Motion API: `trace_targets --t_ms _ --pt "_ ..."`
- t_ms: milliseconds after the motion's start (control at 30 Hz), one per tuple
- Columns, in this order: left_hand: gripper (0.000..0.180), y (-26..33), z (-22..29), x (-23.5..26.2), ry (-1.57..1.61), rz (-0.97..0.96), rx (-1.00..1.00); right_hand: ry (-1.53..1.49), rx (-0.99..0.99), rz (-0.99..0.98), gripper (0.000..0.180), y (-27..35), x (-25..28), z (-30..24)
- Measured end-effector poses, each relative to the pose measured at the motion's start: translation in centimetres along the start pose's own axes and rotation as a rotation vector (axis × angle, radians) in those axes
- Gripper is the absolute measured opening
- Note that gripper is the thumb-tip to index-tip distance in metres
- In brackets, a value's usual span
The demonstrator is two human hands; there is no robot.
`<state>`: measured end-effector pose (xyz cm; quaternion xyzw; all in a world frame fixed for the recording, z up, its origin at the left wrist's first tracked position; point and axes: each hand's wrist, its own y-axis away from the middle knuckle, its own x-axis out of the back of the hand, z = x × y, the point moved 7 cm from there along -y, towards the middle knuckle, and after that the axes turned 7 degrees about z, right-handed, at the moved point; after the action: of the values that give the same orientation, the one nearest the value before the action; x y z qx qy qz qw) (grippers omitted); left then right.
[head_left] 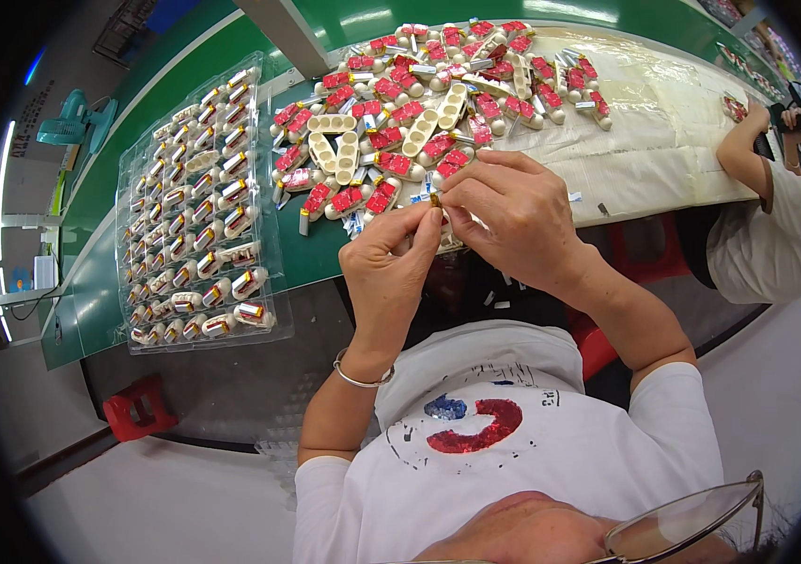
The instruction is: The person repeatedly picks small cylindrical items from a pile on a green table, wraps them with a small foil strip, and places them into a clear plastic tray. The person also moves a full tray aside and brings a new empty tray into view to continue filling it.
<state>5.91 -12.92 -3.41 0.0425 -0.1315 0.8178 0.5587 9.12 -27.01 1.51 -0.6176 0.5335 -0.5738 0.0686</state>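
My left hand (389,261) and my right hand (511,218) meet at the near edge of the table, both closed in a pinch. Between their fingertips is a small brown-gold piece (435,201), too small to name, which both seem to grip. Just beyond them spreads a pile of cream-white rounded parts with red wrapping, one being a red-wrapped part (395,164), many with silver cylinders attached. Among these lie several cream strips with round hollows, such as a hollowed strip (420,133). Bits of blue-and-white paper (422,188) sit close to my fingers.
A clear plastic tray (280,282) at the left holds rows of similar cream parts with silver, red and yellow bits. A grey post (287,36) rises behind the pile. Another person (771,221) works at the far right. Red stools (140,409) stand below the green table (311,246).
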Motion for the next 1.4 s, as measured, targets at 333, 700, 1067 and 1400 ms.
trace_targets --t_ms 333,700,1067,1400 --pt "0.015 0.1 1.2 0.2 -0.016 -0.008 -0.077 -0.130 -0.055 0.072 0.011 -0.3 0.3 0.6" --pt "0.018 -0.7 -2.3 0.3 0.653 -0.174 0.428 -0.439 -0.374 -0.191 0.015 2.6 0.8 5.2" --pt "0.027 0.4 -1.9 -1.1 0.658 -0.306 0.459 -0.984 -0.466 0.087 0.027 2.0 -1.1 2.6" --pt "0.039 0.2 0.3 0.0 0.374 -0.164 0.030 -0.693 -0.303 0.125 0.028 1.0 0.8 1.6"
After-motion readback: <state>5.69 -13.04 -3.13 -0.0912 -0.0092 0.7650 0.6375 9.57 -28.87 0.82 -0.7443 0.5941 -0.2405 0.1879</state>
